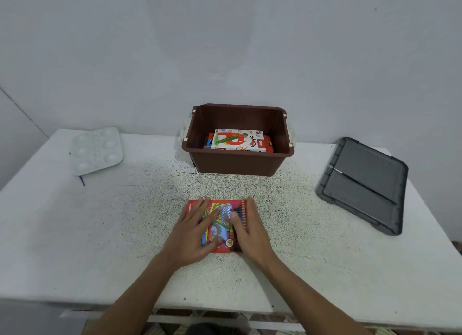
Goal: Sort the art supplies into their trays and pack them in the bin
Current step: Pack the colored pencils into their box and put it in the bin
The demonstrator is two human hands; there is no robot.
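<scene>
Pencil box (218, 228) lies flat on the surface (100, 234), near centre. Its long axis runs near to far, and the printed title reads sideways from where I watch.

Both hands are on it. The left hand (197, 231) covers the left half and the right hand (251, 231) the right edge. Fingers are laid out fairly straight on the lid, pressing rather than gripping, so much of the box face is hidden.

The bin (237, 163) is far centre and open. A pastel box (237, 139) lies inside with its long axis left to right. Red packs under it are mostly covered and I can't identify them.

The lid (362, 184) is on the right, angled. The palette (96, 149) is far left, with a thin blue stick (82, 181) poking out from beneath it. I can't tell what the stick is.
</scene>
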